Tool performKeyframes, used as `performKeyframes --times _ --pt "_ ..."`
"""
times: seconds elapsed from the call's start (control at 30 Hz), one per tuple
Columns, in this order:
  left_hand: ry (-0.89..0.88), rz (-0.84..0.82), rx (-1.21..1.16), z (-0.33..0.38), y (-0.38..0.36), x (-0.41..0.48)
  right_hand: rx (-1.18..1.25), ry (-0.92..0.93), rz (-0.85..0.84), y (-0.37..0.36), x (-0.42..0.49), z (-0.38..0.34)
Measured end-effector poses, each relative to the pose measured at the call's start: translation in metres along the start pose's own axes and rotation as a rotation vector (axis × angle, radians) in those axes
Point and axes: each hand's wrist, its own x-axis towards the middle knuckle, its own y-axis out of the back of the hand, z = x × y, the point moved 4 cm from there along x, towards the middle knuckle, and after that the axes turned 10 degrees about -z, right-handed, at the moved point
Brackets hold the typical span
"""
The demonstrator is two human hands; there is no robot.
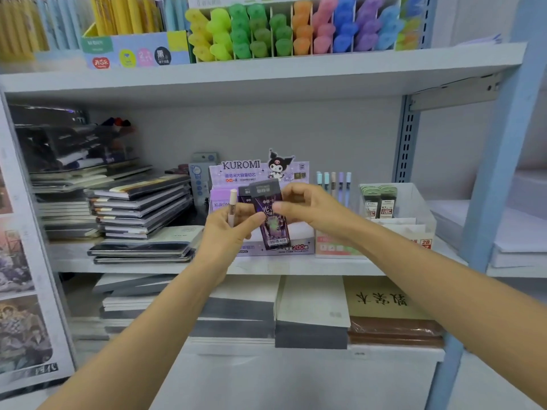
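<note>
A dark purple lead-refill case (pixel 271 223) with a barcode at its lower end is held upright in front of the purple KUROMI display box (pixel 260 173) on the middle shelf. My left hand (pixel 229 232) grips a beige pen (pixel 231 207) and its thumb presses the case's left edge. My right hand (pixel 307 207) pinches the case from the right side, fingers curled over its top. More dark cases stand in the box just behind.
Stacked notebooks (pixel 139 202) fill the shelf's left part. Pastel pens (pixel 333 180) and a clear bin of green-topped refill packs (pixel 380 201) stand to the right. Colourful highlighters (pixel 296 28) line the upper shelf. Paper pads (pixel 313 306) lie below. A blue shelf upright (pixel 500 161) stands at right.
</note>
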Motion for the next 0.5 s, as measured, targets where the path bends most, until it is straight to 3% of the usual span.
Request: performKeyframes --times 0.2,0.37,0.5 --pt "0.022 -0.094 0.065 -0.001 -0.01 0.001 -0.125 0.074 0.083 0.015 0.009 -0.012" --pt "0.211 0.029 0.019 -0.023 0.017 -0.001 -0.056 0.11 0.389 0.036 0.029 -0.012" --pt "0.173 0.014 0.112 -0.032 0.037 -0.011 -0.174 0.093 0.416 0.03 0.057 -0.007"
